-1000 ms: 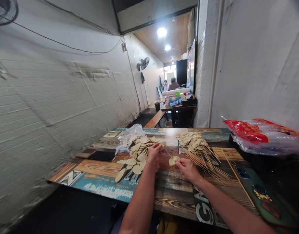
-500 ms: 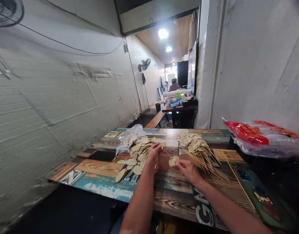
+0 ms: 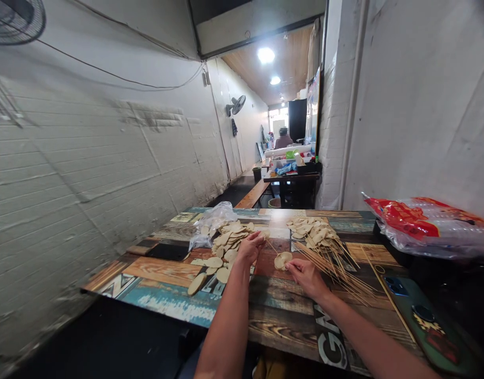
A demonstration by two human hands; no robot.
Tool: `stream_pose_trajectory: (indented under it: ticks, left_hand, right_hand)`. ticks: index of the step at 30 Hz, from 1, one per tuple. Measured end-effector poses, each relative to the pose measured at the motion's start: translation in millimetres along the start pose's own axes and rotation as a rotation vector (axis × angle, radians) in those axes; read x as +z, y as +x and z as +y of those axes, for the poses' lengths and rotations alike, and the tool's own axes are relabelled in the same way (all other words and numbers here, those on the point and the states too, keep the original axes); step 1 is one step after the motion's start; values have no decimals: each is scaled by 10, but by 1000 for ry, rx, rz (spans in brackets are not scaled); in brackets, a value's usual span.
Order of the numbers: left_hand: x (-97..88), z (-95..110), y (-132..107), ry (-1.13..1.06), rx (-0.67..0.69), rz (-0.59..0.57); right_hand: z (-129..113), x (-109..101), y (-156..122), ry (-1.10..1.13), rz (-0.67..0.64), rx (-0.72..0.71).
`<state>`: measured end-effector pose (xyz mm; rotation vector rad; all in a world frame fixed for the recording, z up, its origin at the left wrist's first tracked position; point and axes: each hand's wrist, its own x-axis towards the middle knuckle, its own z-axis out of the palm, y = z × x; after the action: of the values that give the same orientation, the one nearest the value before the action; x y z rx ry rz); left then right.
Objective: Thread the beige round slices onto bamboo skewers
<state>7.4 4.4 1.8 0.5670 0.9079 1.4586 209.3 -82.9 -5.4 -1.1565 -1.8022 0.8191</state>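
My left hand [image 3: 251, 248] is closed in a pinch on a thin beige round slice, only partly visible beyond the fingertips. Between the two hands runs a thin wooden skewer [image 3: 272, 246], its near end meeting another beige round slice [image 3: 283, 260]. My right hand [image 3: 305, 276] pinches that slice at its right edge; whether the skewer goes through it I cannot tell. Left of my left hand lies a heap of loose slices [image 3: 226, 239]. Beyond my right hand are a pile of skewered slices [image 3: 313, 231] and a bundle of bare skewers [image 3: 336, 271].
A clear plastic bag [image 3: 216, 216] and a black flat object [image 3: 168, 251] lie left on the patterned table [image 3: 163, 271]. At right are a green phone [image 3: 427, 321] and a red-and-clear plastic package [image 3: 423, 221]. A person [image 3: 283, 139] sits far back, beyond a cluttered table.
The view has shifted slightly. Both hands keep their pinches, and the slice at my right hand stays in nearly the same place.
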Motion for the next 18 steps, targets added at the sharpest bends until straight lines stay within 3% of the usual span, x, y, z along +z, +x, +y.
stream_pose_trajectory:
  ticks: [18]
  left_hand:
    - [19,56,-65,-36,-115,-25]
  right_hand:
    - [76,-42,40,6,-34,-31]
